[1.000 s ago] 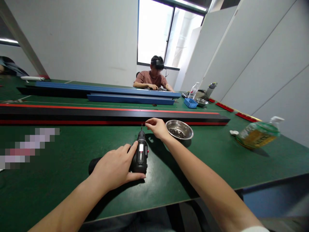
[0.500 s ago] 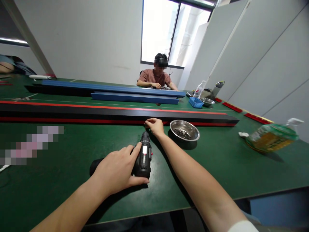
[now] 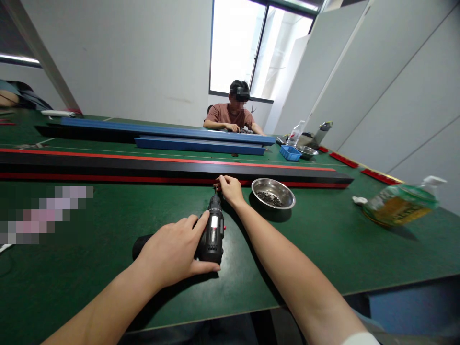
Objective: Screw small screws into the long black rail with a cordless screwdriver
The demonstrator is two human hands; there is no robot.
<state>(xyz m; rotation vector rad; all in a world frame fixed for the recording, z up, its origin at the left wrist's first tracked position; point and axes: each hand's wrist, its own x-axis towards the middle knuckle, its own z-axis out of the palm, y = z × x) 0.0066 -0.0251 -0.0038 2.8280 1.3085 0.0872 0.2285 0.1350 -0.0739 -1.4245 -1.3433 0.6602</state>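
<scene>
My left hand (image 3: pixel 172 249) is wrapped round a black cordless drill (image 3: pixel 213 235), which lies on its side with its bit pointing away from me. The bit's tip is close to the near side of a long black-and-red bar (image 3: pixel 172 170). At that tip my right hand (image 3: pixel 230 189) is closed in a pinch. Whatever its fingertips hold is too small to make out. Just right of that hand stands a round steel bowl (image 3: pixel 287 201) with many small dark screws (image 3: pixel 269 198) in it.
Blue rails (image 3: pixel 201 145) lie beyond the bar on the green table (image 3: pixel 108 282). A person (image 3: pixel 230 115) sits across from me. To the right lies a large labelled plastic bottle (image 3: pixel 398 206). A blue basket (image 3: pixel 290 153) and a second steel bowl (image 3: pixel 308 152) are further back.
The fingers of my right hand have shifted slightly at the bit's tip. My left hand still holds the drill in nearly the same place. The whole view has moved a little.
</scene>
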